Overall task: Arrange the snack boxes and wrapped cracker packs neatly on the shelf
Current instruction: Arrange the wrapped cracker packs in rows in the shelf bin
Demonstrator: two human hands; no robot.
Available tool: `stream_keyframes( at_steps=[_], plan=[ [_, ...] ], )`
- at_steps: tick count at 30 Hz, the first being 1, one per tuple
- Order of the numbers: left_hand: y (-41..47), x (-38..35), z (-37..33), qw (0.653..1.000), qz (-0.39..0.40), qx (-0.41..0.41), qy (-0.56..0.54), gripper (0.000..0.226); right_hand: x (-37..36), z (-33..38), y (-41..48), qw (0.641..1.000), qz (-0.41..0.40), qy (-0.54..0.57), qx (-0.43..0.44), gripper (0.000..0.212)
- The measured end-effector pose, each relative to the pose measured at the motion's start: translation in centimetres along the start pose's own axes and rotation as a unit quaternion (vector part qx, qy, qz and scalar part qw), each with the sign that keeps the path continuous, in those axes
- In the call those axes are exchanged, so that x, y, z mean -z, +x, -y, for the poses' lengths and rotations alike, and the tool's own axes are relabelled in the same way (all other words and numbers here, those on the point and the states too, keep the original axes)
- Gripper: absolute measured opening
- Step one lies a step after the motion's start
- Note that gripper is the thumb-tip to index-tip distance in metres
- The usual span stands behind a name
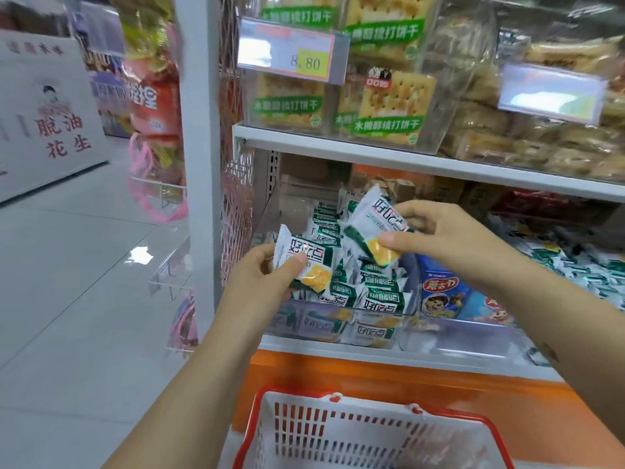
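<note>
Head view: fingers of the left hand point(267, 275) pinch one wrapped cracker pack point(306, 265) by its end, and those of the right hand point(439, 238) pinch a second pack point(375, 228). Both are held just above the heap of like packs point(365, 286) in the clear bin point(404, 330) on the lower shelf point(456, 362), beside a blue snack box point(439, 292). The step looks like sorting loose packs. Next, each likely needs turning label-forward and setting down in a row.
</note>
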State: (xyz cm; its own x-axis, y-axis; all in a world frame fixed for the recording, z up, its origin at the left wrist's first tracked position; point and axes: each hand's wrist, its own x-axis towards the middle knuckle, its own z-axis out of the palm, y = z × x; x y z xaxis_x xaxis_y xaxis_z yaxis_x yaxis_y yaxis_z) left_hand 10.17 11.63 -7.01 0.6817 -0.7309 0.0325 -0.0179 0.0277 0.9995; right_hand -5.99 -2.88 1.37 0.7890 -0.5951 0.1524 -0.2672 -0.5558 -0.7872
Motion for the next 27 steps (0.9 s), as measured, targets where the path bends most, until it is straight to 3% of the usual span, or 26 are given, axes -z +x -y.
stream_keyframes(
  at_steps=[3,8,12,16,20,23,27],
  plan=[
    [-0.6,-0.6,-0.4,0.996,0.057,0.052,-0.055,0.015,-2.0,0.7,-1.0,0.999,0.044,0.009,0.024,0.046],
    [-1.3,-0.8,-1.0,0.978,0.116,0.103,-0.137,0.039,-4.1,-0.3,-0.8,0.998,0.055,0.023,-0.004,0.051],
    [-1.6,-0.5,-1.3,0.981,0.148,0.046,-0.12,0.059,-4.5,-0.5,-0.4,0.999,0.032,0.04,-0.003,0.069],
    [-1.5,0.1,-1.4,0.99,0.126,0.001,-0.056,0.055,-4.7,-0.1,-0.1,0.999,0.046,0.022,0.009,0.061],
    [-1.1,1.5,-2.0,0.992,0.11,-0.053,0.032,0.045,-4.0,0.4,0.4,0.989,0.138,0.049,-0.008,0.065],
    [-0.8,2.2,-2.1,0.989,0.128,-0.061,0.029,0.049,-4.2,0.9,0.9,0.975,0.213,0.07,-0.004,0.057],
    [-0.5,3.0,-2.7,0.991,0.115,-0.073,0.006,0.056,-4.8,2.3,1.8,0.978,0.204,0.048,0.019,0.046]
  ],
)
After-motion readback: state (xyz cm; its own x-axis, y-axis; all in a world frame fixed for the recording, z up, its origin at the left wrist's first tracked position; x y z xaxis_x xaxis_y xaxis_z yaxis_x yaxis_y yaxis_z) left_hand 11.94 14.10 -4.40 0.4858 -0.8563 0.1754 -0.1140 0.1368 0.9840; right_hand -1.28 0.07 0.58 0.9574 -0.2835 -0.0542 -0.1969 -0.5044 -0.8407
